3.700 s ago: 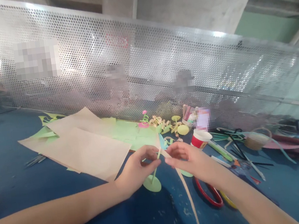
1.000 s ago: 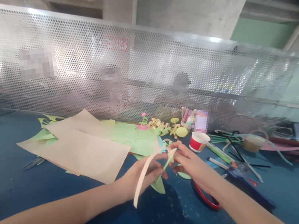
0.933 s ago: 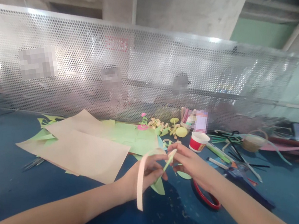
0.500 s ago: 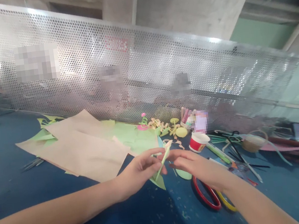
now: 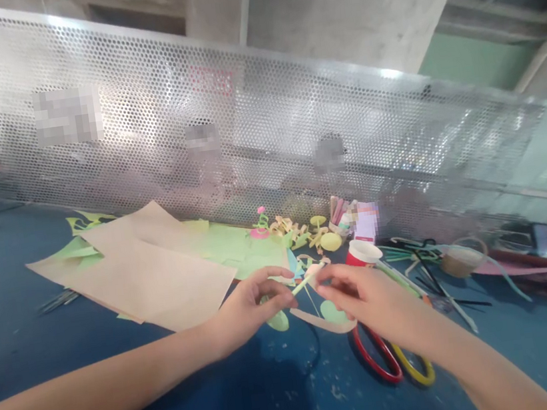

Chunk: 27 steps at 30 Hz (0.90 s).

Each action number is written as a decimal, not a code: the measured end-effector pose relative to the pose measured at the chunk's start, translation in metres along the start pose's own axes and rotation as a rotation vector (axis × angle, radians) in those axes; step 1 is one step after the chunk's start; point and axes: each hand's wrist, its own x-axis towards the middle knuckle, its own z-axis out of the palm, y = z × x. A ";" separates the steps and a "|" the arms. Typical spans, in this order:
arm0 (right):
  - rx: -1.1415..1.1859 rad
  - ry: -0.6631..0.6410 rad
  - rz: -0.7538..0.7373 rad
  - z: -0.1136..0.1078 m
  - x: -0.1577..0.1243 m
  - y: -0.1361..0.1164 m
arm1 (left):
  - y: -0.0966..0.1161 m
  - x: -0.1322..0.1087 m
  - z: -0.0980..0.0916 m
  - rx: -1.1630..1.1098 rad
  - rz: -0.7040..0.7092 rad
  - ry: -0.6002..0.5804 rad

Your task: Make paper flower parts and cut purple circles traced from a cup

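Between the thumb and fingers of my left hand (image 5: 256, 300) is a thin green paper piece (image 5: 300, 287), seen nearly edge-on and slanting up to the right. My right hand (image 5: 360, 291) has its fingers curled at the upper end of that piece, beside a small pale pink bit (image 5: 315, 269); its fingertips are partly hidden. A curved pale pink paper strip (image 5: 323, 321) shows below both hands, and I cannot tell whether it hangs or lies on the table. Rounded green paper pieces (image 5: 334, 311) show around the fingers. Scissors with red handles (image 5: 378, 356) lie under my right wrist.
Large beige paper sheets (image 5: 156, 274) cover green sheets on the left. A red and white paper cup (image 5: 364, 253), yellow paper cutouts (image 5: 331, 242) and yellow handles (image 5: 416, 368) are nearby. A perforated metal screen (image 5: 262, 119) borders the blue table (image 5: 189, 404).
The green paper has turned from a broad leaf-like view to a thin edge. My right hand has closed in on its upper end. The curved pink strip has come into view.
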 end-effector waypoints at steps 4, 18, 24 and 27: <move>0.000 0.142 -0.001 0.003 -0.003 -0.006 | -0.003 0.001 -0.001 0.057 0.025 0.012; -0.190 0.068 -0.253 0.002 -0.007 -0.012 | -0.008 0.002 -0.003 0.177 0.068 0.023; -0.369 0.240 -0.449 0.017 -0.004 -0.010 | -0.009 0.000 -0.003 0.408 0.132 0.005; -0.227 0.173 -0.293 0.017 -0.005 -0.012 | -0.008 -0.002 -0.002 0.540 0.244 -0.080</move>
